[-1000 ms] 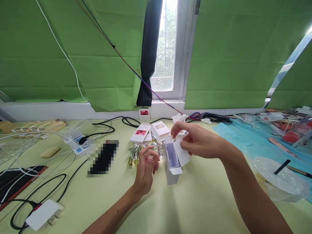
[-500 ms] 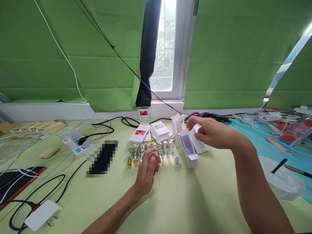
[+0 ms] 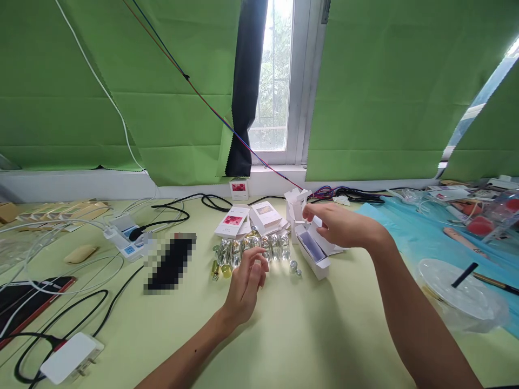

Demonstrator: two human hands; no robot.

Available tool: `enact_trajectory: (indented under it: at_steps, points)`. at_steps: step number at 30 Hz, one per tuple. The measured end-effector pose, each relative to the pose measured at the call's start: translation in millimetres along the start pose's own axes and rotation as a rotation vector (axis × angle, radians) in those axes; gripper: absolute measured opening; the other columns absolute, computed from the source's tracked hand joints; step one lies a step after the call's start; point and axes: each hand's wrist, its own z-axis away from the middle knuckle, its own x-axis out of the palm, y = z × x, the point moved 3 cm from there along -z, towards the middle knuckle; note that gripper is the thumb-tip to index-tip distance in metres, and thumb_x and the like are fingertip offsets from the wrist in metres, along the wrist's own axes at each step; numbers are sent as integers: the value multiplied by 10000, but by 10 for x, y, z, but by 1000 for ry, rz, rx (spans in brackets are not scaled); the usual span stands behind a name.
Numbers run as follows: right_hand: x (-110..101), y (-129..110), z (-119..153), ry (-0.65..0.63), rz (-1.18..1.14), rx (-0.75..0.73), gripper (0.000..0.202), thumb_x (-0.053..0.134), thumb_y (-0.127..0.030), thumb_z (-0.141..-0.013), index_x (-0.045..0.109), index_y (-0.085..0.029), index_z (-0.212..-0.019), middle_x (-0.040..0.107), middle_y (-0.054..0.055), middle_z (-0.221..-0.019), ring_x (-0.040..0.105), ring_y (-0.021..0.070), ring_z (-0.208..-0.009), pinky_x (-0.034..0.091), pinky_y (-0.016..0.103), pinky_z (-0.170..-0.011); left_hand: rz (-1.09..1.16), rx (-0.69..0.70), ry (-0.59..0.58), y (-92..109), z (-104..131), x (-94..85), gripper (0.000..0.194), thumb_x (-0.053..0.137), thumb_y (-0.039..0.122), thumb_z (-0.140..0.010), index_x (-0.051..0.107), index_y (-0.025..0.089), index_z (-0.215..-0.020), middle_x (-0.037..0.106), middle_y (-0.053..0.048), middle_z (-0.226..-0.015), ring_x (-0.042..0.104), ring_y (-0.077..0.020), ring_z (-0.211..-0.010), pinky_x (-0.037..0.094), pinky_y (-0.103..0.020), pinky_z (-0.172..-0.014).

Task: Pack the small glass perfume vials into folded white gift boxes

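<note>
Two hands: mine, over the tabletop (image 3: 324, 335)
Right hand (image 3: 343, 227): fingers rest on the open white carton (image 3: 311, 249)
Left hand (image 3: 245, 283): loosely curled, empty, beside glass vials (image 3: 251, 248)

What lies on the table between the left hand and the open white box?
In the head view, two small round caps lie between the left hand and open white box.
</note>
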Motion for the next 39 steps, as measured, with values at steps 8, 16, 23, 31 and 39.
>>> enact_trajectory:
  at_steps: [8, 16, 23, 31, 39]
  points:
    - [94, 10, -100, 18, -22, -7, 374, 469, 13, -826, 571, -228, -1094, 660, 77, -1240, 597, 246, -1150, 445, 321, -885, -21, 8, -19, 16, -3, -3, 289, 325, 411, -1069, 513, 245, -1213, 543, 18, -827, 480, -84, -547, 401, -233, -494]
    - [143, 20, -187, 56, -67, -2, 412, 467, 37, -804, 578, -224, -1103, 663, 82, -1256, 607, 239, -1150, 462, 319, -886, -47, -4, -36, 24, -3, -2, 301, 320, 425, -1065, 523, 237, -1186, 545, 16, -817, 475, -91, -545, 401, -239, -497]
    - [161, 66, -252, 110, -70, -2, 444, 462, 50, -809, 580, -220, -1141, 661, 82, -1276, 594, 229, -1197, 456, 306, -916, -60, -12, -45, -1, -3, -3, 296, 329, 420, -1062, 528, 233, -1179, 550, 14, -813, 481, -95, -550, 409, -242, -505]
    - [165, 82, -255, 78, -48, 26, 448, 484, 17, -847, 583, -205, -1223, 658, 95, -1288, 601, 233, -1159, 464, 305, -866, -64, -9, -57, -8, 4, 0, 283, 326, 394, -1067, 534, 235, -1175, 543, 20, -808, 470, -90, -549, 399, -237, -511]
    - [116, 21, -212, 60, -47, 71, 433, 551, -112, -914, 557, -201, -1338, 639, 98, -1337, 645, 216, -955, 468, 324, -825, -84, -5, -78, -19, 12, 0, 294, 307, 397, -1071, 525, 229, -1175, 535, 19, -797, 467, -94, -558, 396, -238, -517]
